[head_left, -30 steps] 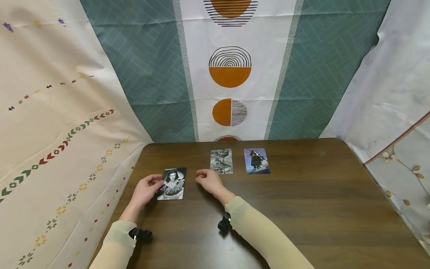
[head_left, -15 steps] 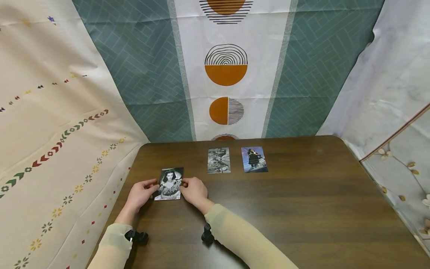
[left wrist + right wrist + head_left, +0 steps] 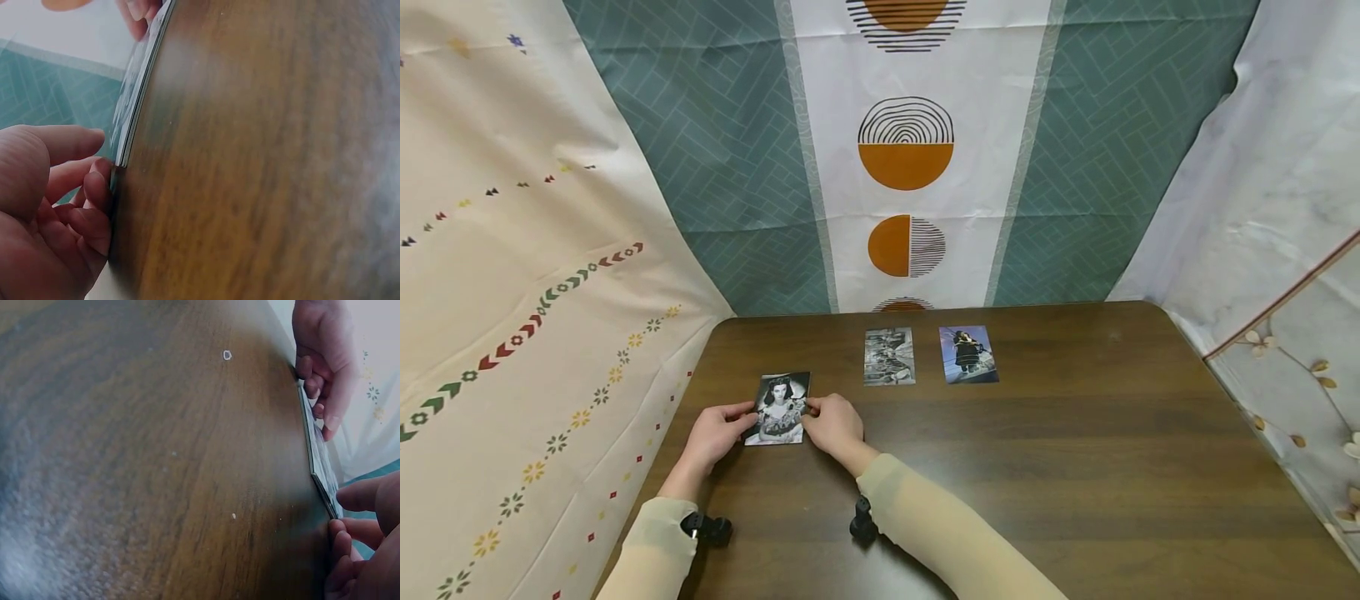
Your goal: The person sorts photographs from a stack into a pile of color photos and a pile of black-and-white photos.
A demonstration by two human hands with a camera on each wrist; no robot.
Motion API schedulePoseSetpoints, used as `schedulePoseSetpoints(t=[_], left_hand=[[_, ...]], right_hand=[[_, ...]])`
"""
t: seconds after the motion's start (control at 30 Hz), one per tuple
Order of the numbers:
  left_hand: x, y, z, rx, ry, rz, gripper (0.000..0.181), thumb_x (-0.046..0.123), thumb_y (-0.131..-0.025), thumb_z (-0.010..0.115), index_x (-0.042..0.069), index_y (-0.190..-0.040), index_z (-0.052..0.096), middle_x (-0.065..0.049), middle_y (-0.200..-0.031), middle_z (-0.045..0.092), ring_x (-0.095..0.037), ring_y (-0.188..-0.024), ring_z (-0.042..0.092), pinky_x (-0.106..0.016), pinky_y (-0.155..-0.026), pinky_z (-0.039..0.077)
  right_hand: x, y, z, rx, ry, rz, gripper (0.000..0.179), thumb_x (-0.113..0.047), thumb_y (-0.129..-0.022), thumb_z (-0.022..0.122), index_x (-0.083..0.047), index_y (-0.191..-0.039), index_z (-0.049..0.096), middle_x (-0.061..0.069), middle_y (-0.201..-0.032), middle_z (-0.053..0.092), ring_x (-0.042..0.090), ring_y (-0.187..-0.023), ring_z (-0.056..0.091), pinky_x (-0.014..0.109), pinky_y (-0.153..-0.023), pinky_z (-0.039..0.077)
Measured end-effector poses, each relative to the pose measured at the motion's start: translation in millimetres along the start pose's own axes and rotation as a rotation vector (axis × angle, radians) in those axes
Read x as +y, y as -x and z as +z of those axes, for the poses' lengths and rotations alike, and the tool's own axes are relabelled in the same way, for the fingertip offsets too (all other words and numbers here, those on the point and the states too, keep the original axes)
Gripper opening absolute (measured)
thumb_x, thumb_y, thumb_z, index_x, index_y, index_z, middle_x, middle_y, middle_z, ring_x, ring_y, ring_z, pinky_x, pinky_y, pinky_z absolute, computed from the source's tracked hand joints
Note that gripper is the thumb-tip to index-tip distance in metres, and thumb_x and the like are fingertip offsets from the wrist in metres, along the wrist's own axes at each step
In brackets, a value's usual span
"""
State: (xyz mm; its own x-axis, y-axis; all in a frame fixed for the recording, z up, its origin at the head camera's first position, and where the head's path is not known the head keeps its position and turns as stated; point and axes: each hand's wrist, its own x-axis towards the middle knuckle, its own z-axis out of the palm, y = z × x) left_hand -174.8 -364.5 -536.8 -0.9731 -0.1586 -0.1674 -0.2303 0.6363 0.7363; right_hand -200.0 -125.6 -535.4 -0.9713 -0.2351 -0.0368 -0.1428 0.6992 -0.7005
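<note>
A small stack of photo cards (image 3: 781,408), its top one a black-and-white portrait, lies near the left side of the brown table. My left hand (image 3: 715,435) holds the stack's left edge, thumb over the face and fingers at the side. On the opposite edge, my right hand (image 3: 837,427) pinches the cards between thumb and fingers. Seen from the left wrist, the stack's layered edge (image 3: 139,112) rests flat against the wood. The right wrist view shows my right fingers (image 3: 340,540) at the near corner.
Behind the hands lie two separate photo cards: a grey one (image 3: 890,357) and a bluish one (image 3: 968,355) with a dark-clothed figure. The wooden table (image 3: 1075,450) meets patterned cloth hangings (image 3: 745,167) at the back and both sides.
My right hand has moved left, from beside the grey card to the stack's right edge, and now holds it. My left hand stays at the left edge. The view shifted slightly.
</note>
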Motion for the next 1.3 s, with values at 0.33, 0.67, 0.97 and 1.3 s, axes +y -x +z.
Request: schedulePoseSetpoints(t=[0.33,0.67,0.97,1.3], left_hand=[[1.4,1.9,0.2,-0.017,-0.008,0.014,0.047,0.027,-0.104,0.072,-0.003,-0.139,0.068,-0.028,-0.141,0.064,-0.036,-0.117,0.065,-0.033,-0.080,0.055],[0.8,2.1,1.2,0.005,0.019,-0.007,0.045,0.027,-0.104,0.071,-0.002,-0.139,0.069,-0.027,-0.141,0.064,-0.029,-0.102,0.064,-0.031,-0.074,0.053],[4.9,4.1,1.9,0.014,0.033,-0.036,0.046,0.030,-0.106,0.068,0.000,-0.142,0.068,-0.026,-0.145,0.062,-0.034,-0.111,0.064,-0.032,-0.079,0.054],[5.6,4.4,2.3,0.024,0.043,-0.038,0.048,0.029,-0.106,0.068,0.000,-0.144,0.066,-0.027,-0.146,0.061,-0.041,-0.128,0.059,-0.047,-0.096,0.054]], right_hand=[[1.1,-0.3,0.3,0.001,-0.008,0.005,0.036,-0.027,-0.095,0.074,-0.026,-0.131,0.080,-0.010,-0.108,0.078,0.019,-0.099,0.072,0.035,-0.067,0.054],[1.6,1.2,-1.4,-0.035,-0.054,-0.008,0.038,-0.027,-0.097,0.073,-0.023,-0.135,0.078,-0.010,-0.112,0.078,0.017,-0.098,0.072,0.033,-0.071,0.054],[0.9,1.7,-3.7,-0.060,-0.105,-0.018,0.041,-0.023,-0.098,0.070,-0.019,-0.139,0.074,-0.005,-0.114,0.078,0.013,-0.081,0.061,0.031,-0.066,0.047],[1.1,0.8,-4.1,-0.071,-0.136,0.000,0.040,-0.024,-0.099,0.069,-0.020,-0.138,0.075,-0.006,-0.120,0.077,0.013,-0.092,0.068,0.031,-0.071,0.051]])
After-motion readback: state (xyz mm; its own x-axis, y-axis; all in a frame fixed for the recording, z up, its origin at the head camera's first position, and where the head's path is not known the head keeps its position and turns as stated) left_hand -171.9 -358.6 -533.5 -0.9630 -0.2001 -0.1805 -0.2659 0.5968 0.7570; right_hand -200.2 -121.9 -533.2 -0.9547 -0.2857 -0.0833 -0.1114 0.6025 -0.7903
